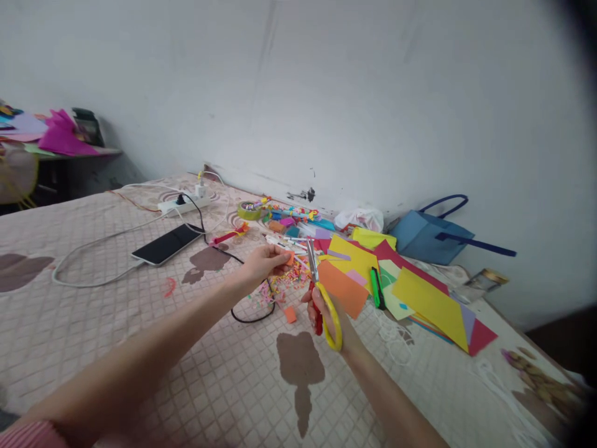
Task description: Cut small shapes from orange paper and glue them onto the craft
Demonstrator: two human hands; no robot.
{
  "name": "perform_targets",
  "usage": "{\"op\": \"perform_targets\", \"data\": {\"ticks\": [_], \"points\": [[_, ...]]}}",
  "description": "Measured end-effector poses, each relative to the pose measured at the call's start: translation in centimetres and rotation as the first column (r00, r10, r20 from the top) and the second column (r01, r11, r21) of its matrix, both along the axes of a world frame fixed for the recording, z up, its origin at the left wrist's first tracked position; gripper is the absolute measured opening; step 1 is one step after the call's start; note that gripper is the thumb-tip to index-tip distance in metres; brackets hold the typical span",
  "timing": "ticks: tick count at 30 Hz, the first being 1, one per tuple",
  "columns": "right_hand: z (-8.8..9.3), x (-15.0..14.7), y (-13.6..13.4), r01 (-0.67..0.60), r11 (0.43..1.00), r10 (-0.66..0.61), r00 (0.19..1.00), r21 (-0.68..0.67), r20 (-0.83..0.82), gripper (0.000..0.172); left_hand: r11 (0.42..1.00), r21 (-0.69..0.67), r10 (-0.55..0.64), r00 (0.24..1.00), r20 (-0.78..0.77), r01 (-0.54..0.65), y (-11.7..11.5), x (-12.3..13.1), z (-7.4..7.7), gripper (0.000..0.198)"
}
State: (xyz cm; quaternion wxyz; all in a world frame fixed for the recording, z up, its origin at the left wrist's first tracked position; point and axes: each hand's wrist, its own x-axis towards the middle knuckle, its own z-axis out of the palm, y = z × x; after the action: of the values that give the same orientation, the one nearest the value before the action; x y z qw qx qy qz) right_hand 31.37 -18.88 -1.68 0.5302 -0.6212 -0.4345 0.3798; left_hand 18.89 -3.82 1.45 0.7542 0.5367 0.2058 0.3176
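Note:
My left hand (263, 266) pinches a small piece of orange paper (290, 258) between thumb and fingers. In my right hand (326, 311) is a pair of scissors (313, 264) with one yellow and one red handle, its blades pointing away from me just right of the paper piece. Tiny multicoloured paper bits (280, 286) are strewn on the quilted cloth below my hands. A small orange paper square (291, 315) lies nearer to me. Right of the scissors rests a larger orange sheet (342, 289), partly behind my right hand.
Coloured sheets (431, 305) spread to the right with a green box cutter (376, 286). Behind them stands a blue bag (426, 239). A phone (168, 244) on a cable and a power strip (184, 203) lie left. Green tape (249, 211) sits near the wall.

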Motion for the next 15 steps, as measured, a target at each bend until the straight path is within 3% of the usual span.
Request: {"op": "perform_targets", "data": {"ticks": [6, 15], "points": [[-1.6, -0.2, -0.8, 0.039, 0.999, -0.037, 0.993, -0.018, 0.111, 0.04, 0.999, -0.033, -0.008, 1.0, -0.012, 0.007, -1.2, -0.5, -0.9, 0.032], [-0.8, -1.4, -1.5, -0.072, 0.997, 0.069, 0.989, 0.018, 0.129, 0.037, 1.0, 0.023, 0.017, 1.0, -0.005, -0.017, -1.8, -1.8, -0.1, 0.028]]}}
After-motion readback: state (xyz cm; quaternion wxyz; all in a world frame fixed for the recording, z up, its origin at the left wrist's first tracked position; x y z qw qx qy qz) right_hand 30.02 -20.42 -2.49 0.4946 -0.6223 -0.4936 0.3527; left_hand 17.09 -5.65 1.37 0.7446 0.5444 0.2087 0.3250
